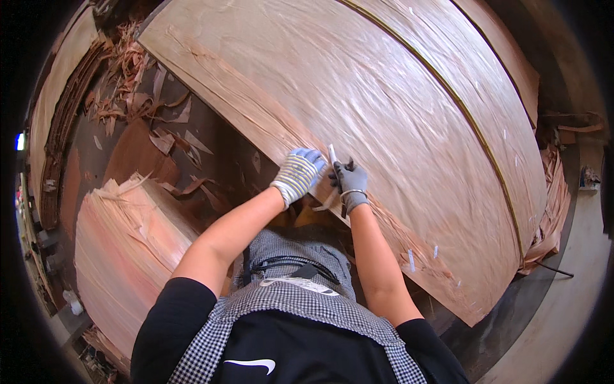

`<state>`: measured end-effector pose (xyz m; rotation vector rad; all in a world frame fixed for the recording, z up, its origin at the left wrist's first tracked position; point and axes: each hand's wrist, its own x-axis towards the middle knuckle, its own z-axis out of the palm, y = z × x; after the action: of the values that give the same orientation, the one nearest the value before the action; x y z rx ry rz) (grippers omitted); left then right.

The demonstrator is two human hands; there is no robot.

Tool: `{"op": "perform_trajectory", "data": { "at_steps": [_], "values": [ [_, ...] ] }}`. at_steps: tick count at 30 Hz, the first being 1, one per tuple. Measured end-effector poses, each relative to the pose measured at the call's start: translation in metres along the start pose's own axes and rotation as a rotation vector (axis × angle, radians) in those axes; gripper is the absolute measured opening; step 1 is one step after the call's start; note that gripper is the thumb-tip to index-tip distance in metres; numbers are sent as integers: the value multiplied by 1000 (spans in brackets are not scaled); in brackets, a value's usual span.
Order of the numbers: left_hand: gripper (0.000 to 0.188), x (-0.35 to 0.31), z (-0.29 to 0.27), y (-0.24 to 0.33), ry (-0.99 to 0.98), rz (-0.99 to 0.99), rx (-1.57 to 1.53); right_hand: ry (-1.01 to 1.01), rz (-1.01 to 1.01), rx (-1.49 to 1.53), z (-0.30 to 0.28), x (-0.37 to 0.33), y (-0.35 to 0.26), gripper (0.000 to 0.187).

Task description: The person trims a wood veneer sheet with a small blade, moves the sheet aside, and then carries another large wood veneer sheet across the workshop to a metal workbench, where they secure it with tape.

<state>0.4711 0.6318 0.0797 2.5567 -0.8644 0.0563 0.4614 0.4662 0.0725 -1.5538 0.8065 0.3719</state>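
Note:
A large pale wood veneer sheet [275, 77] lies in front of me, its near edge rough and reddish. My left hand [299, 176], in a striped white, blue and yellow glove, rests at that edge. Its fingers are bent down close together, and what they grip, if anything, is hidden. Just to the right, my right hand [350, 182], in a grey glove, is closed around a white strip [332, 153] that looks like tape. The strip's upper end sticks out above the fingers. A pale band hangs below, between the hands. Small white tape pieces [411, 260] dot the veneer.
A stack of pinkish veneer [121, 237] stands at my left. Torn veneer scraps [128, 83] litter the floor beyond it, beside more stacked sheets [64, 141] at the far left. A dark cord [441, 77] crosses the big sheet. Crumpled veneer [553, 205] hangs at the right.

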Motion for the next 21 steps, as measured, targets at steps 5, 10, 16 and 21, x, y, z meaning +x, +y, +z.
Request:
{"op": "perform_trajectory", "data": {
  "at_steps": [5,10,16,21],
  "values": [
    [41,20,1,-17,-80,238,-45,119,-118,-282,9,18,25,28],
    [45,9,37,-26,-112,238,148,71,-224,-689,-21,2,2,12],
    [42,20,-61,-76,-191,237,-151,-44,-84,-263,21,6,-64,22],
    [39,-25,-127,-223,26,-143,137,-307,4,-325,185,15,-116,23]
  ]
}}
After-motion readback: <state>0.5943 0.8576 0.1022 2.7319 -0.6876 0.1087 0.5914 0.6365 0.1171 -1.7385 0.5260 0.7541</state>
